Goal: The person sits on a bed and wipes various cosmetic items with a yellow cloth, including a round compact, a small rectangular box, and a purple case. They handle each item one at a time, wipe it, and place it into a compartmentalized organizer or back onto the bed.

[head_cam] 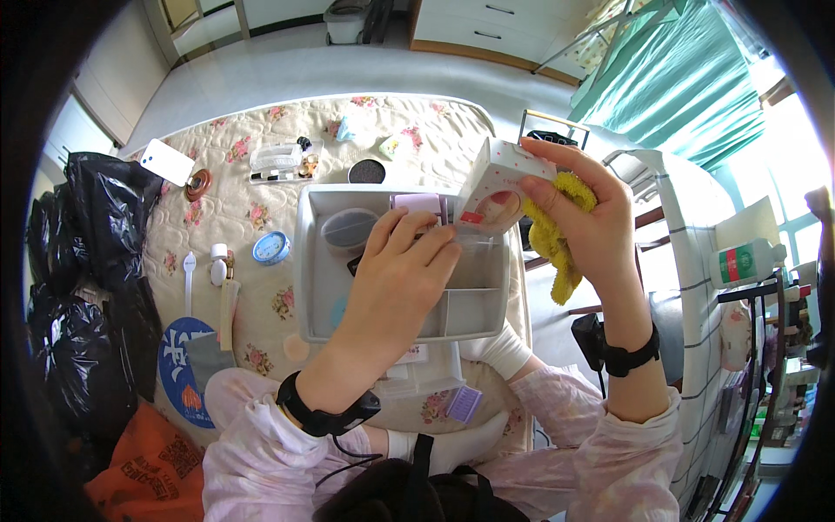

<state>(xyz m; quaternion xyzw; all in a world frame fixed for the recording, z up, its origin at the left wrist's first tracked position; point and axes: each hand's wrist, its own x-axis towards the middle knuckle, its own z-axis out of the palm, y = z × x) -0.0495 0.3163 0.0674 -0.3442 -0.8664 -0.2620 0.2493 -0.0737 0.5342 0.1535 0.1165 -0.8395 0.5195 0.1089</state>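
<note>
My right hand (590,209) grips a small white cardboard box (499,186) with printed stars and a round picture. A crumpled yellow terry cloth (560,254) is tucked under the same fingers. The box is tilted over the right edge of a white plastic organizer bin (305,261) with compartments. My left hand (404,274) reaches into the bin, fingertips at a lilac box (417,203); whether they grip anything is hidden. Beside them in the bin is a dark-lidded oval container (350,230). A smaller divided section (473,313) lies at the near right.
A clear case of small items (286,162), a black round brush pad (366,172), a blue tin (271,248) and a white phone (167,162) lie on the floral quilt (267,300). Black plastic bags (85,365) line the left. A clear drawer (424,372) sits near my legs.
</note>
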